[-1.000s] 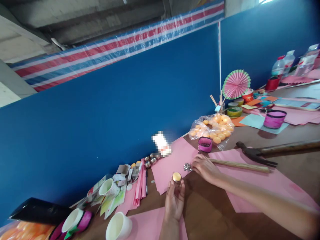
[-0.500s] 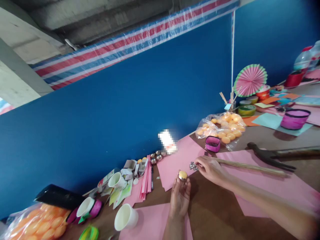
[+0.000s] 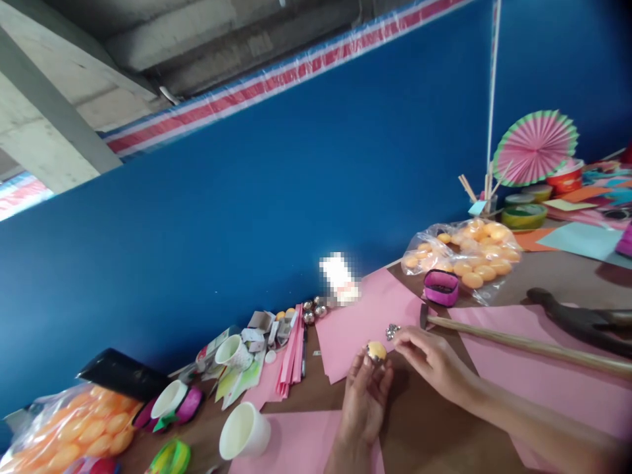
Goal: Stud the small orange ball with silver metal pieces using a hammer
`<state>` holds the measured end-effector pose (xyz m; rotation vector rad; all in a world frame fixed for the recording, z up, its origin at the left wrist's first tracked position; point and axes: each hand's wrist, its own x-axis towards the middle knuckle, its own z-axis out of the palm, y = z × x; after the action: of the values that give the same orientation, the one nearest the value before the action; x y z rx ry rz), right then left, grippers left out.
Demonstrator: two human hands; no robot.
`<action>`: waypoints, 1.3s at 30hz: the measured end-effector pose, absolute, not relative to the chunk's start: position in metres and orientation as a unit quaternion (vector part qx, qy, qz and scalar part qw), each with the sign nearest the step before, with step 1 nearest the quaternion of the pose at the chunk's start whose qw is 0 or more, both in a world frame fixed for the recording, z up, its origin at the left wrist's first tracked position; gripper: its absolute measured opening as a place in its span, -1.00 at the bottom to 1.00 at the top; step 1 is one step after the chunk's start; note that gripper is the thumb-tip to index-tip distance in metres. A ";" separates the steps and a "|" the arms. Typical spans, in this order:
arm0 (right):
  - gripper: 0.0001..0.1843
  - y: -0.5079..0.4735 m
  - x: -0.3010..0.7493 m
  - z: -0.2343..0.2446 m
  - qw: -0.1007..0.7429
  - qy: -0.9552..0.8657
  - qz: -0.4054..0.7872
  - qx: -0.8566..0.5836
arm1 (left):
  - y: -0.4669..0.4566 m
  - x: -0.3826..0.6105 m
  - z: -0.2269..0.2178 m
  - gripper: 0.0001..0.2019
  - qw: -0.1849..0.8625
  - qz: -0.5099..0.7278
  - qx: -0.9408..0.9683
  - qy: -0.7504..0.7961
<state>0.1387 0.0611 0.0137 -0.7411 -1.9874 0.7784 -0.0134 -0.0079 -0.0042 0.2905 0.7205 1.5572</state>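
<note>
My left hand (image 3: 364, 401) is closed around a small ball (image 3: 376, 351), yellow-orange on top and shiny silver lower down. It is held up above the brown table, with the fingers wrapped round its lower part. To its right, my right hand (image 3: 432, 359) has its thumb and fingers pinched together. Anything between those fingertips is too small to make out. Just beyond them, a cluster of small silver beads (image 3: 393, 332) lies at the edge of a pink sheet (image 3: 365, 316). A wooden-handled hammer (image 3: 518, 342) lies right behind my right hand.
A clear bag of orange balls (image 3: 481, 253) and a magenta wristband (image 3: 441, 288) stand beyond my hands. Pliers or a similar dark tool (image 3: 567, 319) lie at right. Silver balls (image 3: 315, 309) rest by the blue partition (image 3: 276, 217). A white cup (image 3: 245, 431) stands at front left.
My right hand has drawn slightly back from the silver beads toward the ball. The ball stays in my left hand. The whole view has shifted a little to the left.
</note>
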 end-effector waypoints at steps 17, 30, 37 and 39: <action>-0.71 0.054 0.133 0.013 0.405 -0.577 0.625 -0.336 | -0.011 -0.006 -0.004 -0.57 0.628 0.667 0.196 0.350; -0.84 0.055 0.133 0.005 0.415 -0.701 0.491 -0.309 | -0.011 -0.001 -0.002 -0.60 0.597 0.669 0.225 0.380; -0.80 0.053 0.134 0.007 0.392 -0.680 0.526 -0.326 | -0.011 0.004 -0.005 -0.60 0.570 0.675 0.244 0.400; -0.80 0.053 0.135 0.008 0.389 -0.680 0.528 -0.329 | -0.011 0.004 -0.005 -0.60 0.569 0.672 0.248 0.404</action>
<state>0.1346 0.0531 0.0079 -0.8358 -1.7277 1.3414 0.0041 -0.0107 -0.0048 0.5821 0.9496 1.5770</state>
